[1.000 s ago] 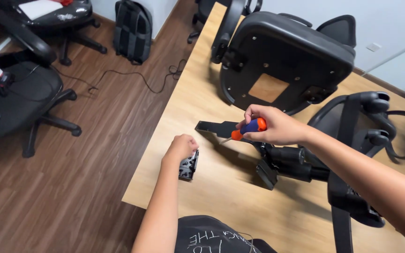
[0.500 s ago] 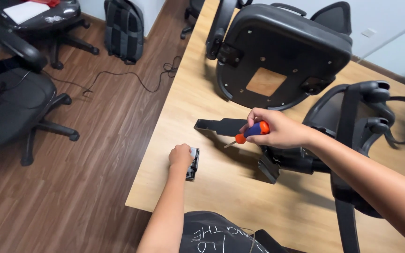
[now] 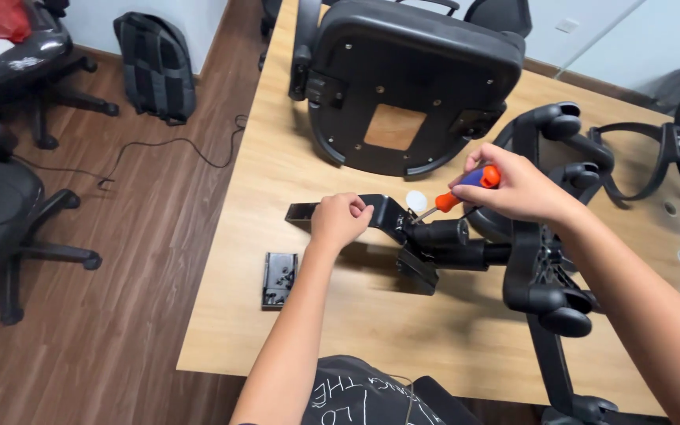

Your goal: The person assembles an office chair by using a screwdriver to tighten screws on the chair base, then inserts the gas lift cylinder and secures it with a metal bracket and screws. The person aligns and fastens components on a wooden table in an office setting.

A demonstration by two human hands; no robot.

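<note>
Left hand (image 3: 340, 220) grips black bracket (image 3: 383, 214) | right hand (image 3: 517, 189) clasps orange-blue screwdriver (image 3: 466, 187)

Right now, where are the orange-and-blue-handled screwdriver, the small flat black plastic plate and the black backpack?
orange-and-blue-handled screwdriver (image 3: 466, 187), head view, on its orange handle.
small flat black plastic plate (image 3: 280, 279), head view, its middle.
black backpack (image 3: 156, 66), head view, its front panel.

It looked like an office: a long wooden desk (image 3: 277, 157) under the left hand (image 3: 340, 220), swivel chairs (image 3: 9, 212) and a black backpack (image 3: 155, 67) off to that hand's left on wood-plank flooring.
</note>
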